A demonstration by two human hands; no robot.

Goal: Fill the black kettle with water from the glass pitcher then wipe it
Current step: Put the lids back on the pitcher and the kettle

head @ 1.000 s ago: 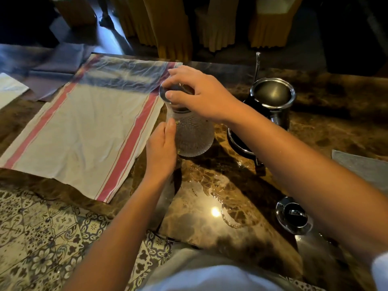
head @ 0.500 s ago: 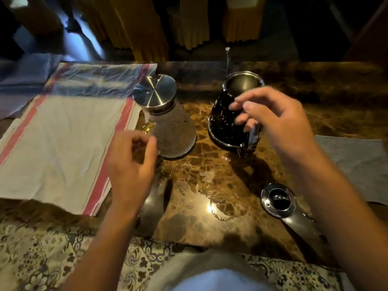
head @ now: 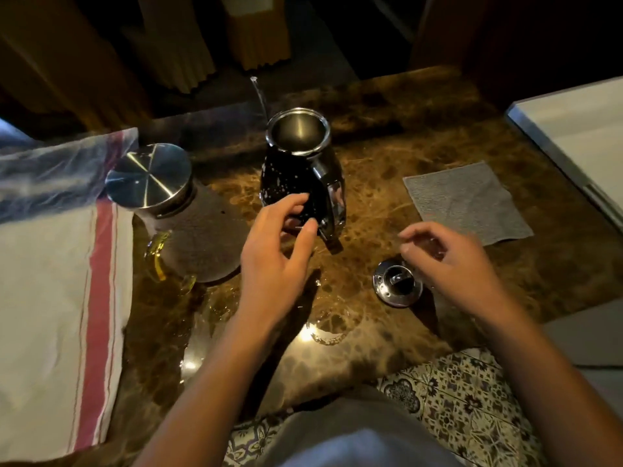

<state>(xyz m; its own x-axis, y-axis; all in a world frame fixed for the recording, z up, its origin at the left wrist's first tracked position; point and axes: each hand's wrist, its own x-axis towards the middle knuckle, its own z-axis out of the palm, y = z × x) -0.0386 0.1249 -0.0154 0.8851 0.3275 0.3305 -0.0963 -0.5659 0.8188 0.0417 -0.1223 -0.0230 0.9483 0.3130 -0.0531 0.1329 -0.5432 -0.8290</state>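
Pitcher (head: 192,227) left of kettle (head: 300,176); kettle lid (head: 397,286) before kettle; cloth (head: 467,203) right.

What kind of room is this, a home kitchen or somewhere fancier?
Probably a restaurant or banquet hall, not a kitchen. The polished marble table faces chairs in pleated yellow covers, the floor is patterned tile, and a striped cloth is spread on the table.

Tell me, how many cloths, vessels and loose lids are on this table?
Cloths: 2, striped towel and grey cloth.
Vessels: 2, black kettle and glass pitcher.
Loose lids: 1, kettle lid.
Total: 5.
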